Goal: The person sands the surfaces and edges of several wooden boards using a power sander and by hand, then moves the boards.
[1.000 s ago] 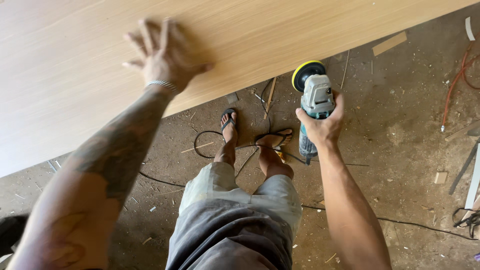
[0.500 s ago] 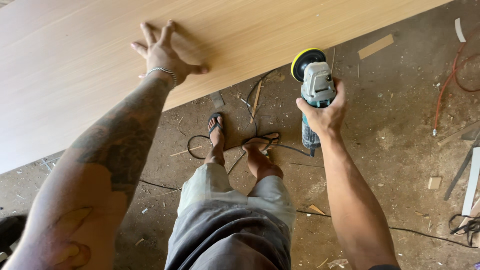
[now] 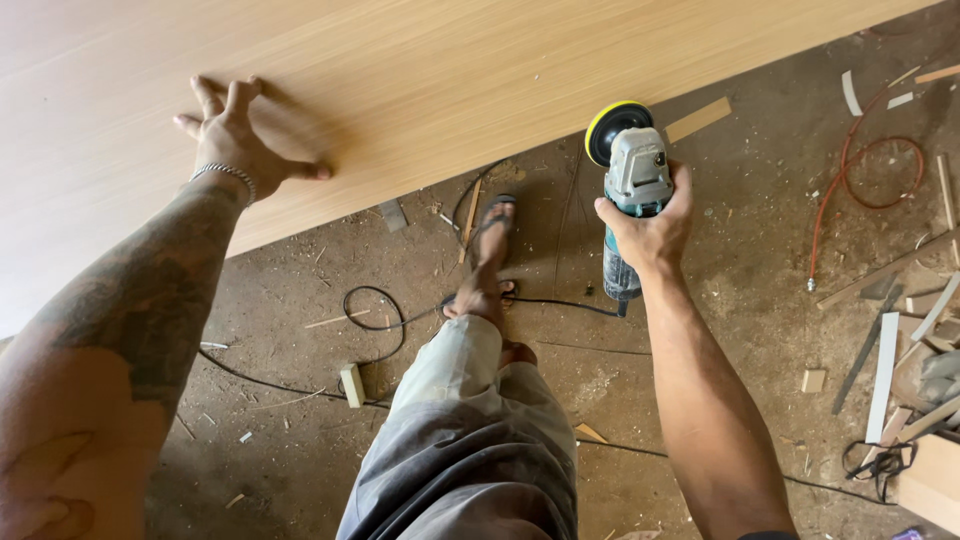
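Sander held off the edge of a pale wood panel

The power sander has a grey head, a teal body and a round yellow-rimmed black pad that points up toward the panel's edge; it hangs over the dusty floor, apart from the wood. The right hand is wrapped tight round its body, arm extended. The left hand lies flat on the panel, fingers spread, gripping nothing, a bracelet at the wrist.

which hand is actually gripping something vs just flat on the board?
The right hand grips the sander, held over the floor. The left hand holds nothing; it lies open, palm down, on the wood panel.
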